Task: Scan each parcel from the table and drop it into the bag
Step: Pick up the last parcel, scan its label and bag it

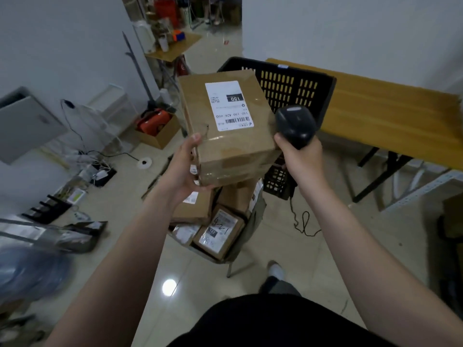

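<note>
Your left hand (184, 171) grips the taped brown cardboard parcel (233, 149) from beneath, thumb on its near edge, white label (229, 105) facing up. Right hand (304, 161) clenched round the black plastic scanner (295, 125), just beside it. Parcel held above the grey bag (258, 214); slotted black basket (288, 88) behind.

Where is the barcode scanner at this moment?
In the head view the scanner is right of centre, gripped by the right hand, beside the cardboard box that the left hand holds.
</note>
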